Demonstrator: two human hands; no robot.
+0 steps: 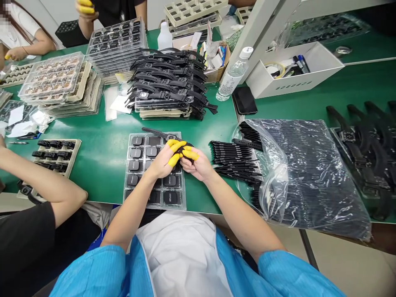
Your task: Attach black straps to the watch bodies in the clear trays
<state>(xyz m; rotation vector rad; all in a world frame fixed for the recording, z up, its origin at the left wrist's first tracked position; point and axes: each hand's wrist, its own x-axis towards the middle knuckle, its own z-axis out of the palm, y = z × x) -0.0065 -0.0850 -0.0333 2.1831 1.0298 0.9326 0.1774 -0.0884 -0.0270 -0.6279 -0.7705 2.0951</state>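
My left hand (165, 160) and my right hand (196, 164), both with yellow finger covers, meet over the right side of a clear plastic tray (127, 165). Between their fingertips they grip a small black piece, largely hidden, which looks like part of a watch. A black watch strap (154, 133) runs out to the upper left, across the tray's top edge. Square black watch bodies (170, 197) sit in the tray's compartments. Right of my right hand lies a row of black straps (232, 153) on the green table.
Watches with straps (167, 78) are piled behind the tray. A plastic bag of straps (309, 173), a phone (244, 100), a water bottle (234, 74) and a white box (297, 76) stand rightward. Another person's arm (40, 169) reaches in at left, by a beige tray (76, 154).
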